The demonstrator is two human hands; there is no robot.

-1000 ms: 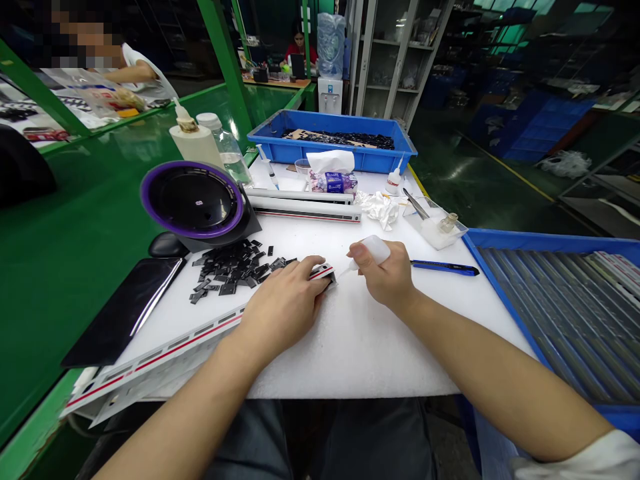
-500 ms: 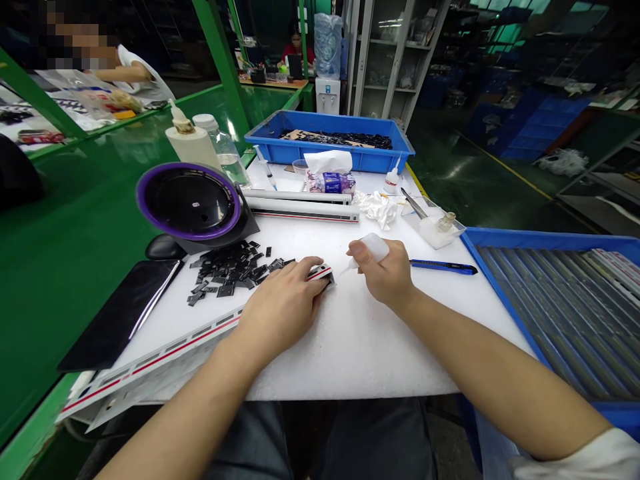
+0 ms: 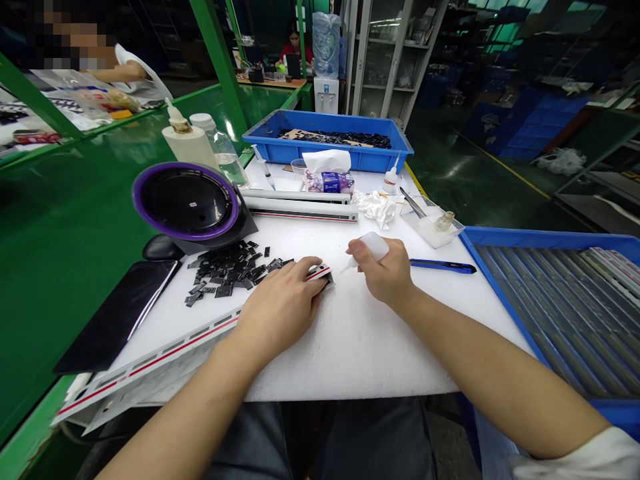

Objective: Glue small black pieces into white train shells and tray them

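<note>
My left hand (image 3: 283, 307) presses down on the end of a long white strip with a red stripe (image 3: 165, 353), which runs off the front left of the white foam pad (image 3: 350, 347). A small black piece sits at the strip's end (image 3: 327, 278). My right hand (image 3: 387, 273) grips a small white squeeze bottle (image 3: 373, 247), its nozzle pointing at that end of the strip. A heap of small black clips (image 3: 227, 270) lies just left of my left hand.
A purple-rimmed black bowl (image 3: 187, 200), a black phone (image 3: 117, 313), a blue knife (image 3: 443, 267), tissues (image 3: 327, 170), two more strips (image 3: 300, 207) and blue bins (image 3: 330, 140) ring the pad. A blue tray (image 3: 565, 300) of strips stands right. A person sits far left.
Both hands have held their places; my right hand with the bottle has lifted very slightly. The view has shifted a little.
</note>
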